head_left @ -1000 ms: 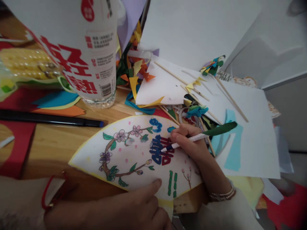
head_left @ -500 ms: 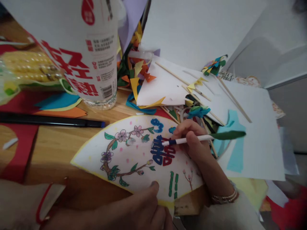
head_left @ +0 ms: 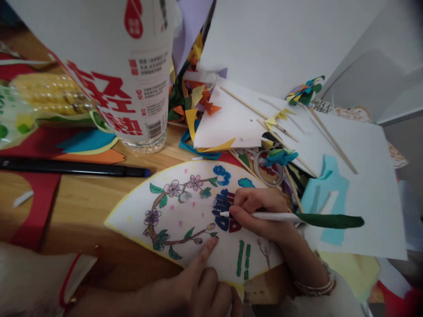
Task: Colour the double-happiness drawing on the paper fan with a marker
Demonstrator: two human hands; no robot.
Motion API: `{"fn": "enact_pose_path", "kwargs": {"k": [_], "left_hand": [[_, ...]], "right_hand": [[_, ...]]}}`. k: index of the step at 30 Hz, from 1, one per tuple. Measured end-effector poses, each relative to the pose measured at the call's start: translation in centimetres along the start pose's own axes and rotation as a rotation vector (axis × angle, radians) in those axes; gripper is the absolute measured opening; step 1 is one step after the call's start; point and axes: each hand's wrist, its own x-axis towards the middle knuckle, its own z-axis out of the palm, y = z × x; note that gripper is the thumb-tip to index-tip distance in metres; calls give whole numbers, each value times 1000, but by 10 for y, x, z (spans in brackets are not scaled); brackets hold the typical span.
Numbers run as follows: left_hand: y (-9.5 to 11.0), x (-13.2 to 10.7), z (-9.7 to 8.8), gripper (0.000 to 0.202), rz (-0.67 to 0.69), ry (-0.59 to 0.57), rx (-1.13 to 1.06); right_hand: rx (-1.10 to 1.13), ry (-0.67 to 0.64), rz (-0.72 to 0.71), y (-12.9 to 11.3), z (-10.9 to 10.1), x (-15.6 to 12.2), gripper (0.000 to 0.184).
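Observation:
A fan-shaped white paper with a yellow edge lies on the wooden table, drawn with a flowering branch and a blue and red character. My right hand is closed round a white pen with a dark green end, its tip on the character. My left hand rests at the paper's near edge, index finger stretched out and pressing the paper down, the other fingers curled.
A large clear bottle with red print stands behind the paper. A black marker lies at the left. Coloured paper scraps, wooden sticks, a tape ring and white sheets crowd the back and right. Corn in a wrapper lies far left.
My right hand has turned the pen flatter and lower, its green end swinging down to the right. My left index finger has stretched further onto the paper. The view shifted slightly.

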Motion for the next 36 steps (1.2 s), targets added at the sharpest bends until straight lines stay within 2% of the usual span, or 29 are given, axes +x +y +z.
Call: {"fn": "enact_pose_path", "kwargs": {"k": [4, 9, 14, 17, 21, 36], "left_hand": [[-2, -1, -2, 37, -6, 6, 0], [-7, 1, -4, 40, 49, -22, 17], [-5, 2, -3, 38, -1, 13, 30], [-6, 1, -2, 38, 20, 6, 20], [-6, 2, -3, 38, 24, -12, 16], [1, 3, 4, 30, -48, 58, 18]], "right_hand": [[-64, -27, -30, 1, 0, 2, 34], [-72, -36, -36, 1, 0, 2, 33], [-13, -40, 2, 2, 0, 1, 32], [13, -30, 29, 4, 0, -1, 32], [1, -10, 50, 3, 1, -1, 35], [-8, 14, 92, 3, 5, -1, 35]]}}
